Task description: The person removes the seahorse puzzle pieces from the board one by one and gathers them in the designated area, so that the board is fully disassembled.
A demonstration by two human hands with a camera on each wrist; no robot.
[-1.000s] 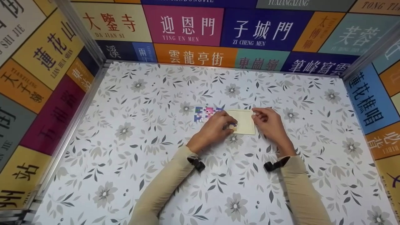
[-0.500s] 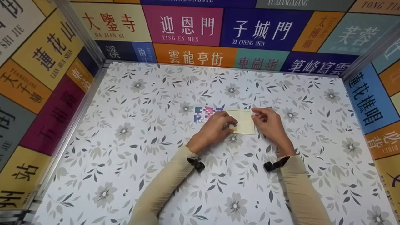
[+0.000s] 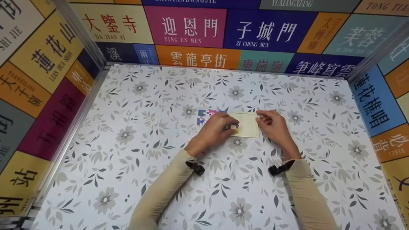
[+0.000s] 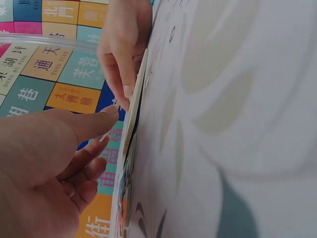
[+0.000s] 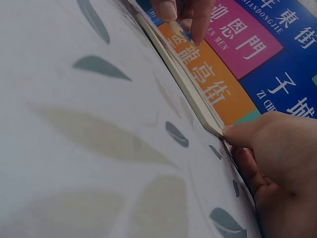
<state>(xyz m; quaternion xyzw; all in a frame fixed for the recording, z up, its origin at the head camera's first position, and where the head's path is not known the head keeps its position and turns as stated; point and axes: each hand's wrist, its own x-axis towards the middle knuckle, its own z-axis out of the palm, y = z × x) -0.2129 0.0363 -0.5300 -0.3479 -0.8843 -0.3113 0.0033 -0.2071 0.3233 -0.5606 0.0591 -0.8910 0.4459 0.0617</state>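
Observation:
My left hand [image 3: 212,129] is over the left part of a pale yellow puzzle tray [image 3: 250,125]. Its thumb and index finger pinch a small jigsaw piece [image 3: 235,128], coloured dark blue and yellowish, close above the tray. On the tray's right side, my right hand [image 3: 273,124] holds the edge near the far corner, thumb and fingertips at the rim. In the right wrist view, the right thumb lies against the corner of the tray [image 5: 190,94]. Joined jigsaw pieces [image 3: 202,118] in blue, pink and white lie left of the tray, partly hidden by my left hand.
A white tablecloth [image 3: 143,198] with grey flowers and leaves covers the table. Panels of coloured signs [image 3: 188,27] enclose the back and both sides, with metal rails [image 3: 72,131] along the table's edges. Black wrist cameras [image 3: 195,167] sit at both cuffs.
My left hand has drawn slightly left with the jigsaw piece, which has turned a little between its fingers. My right hand stays at the tray's edge. The head view has shifted slightly.

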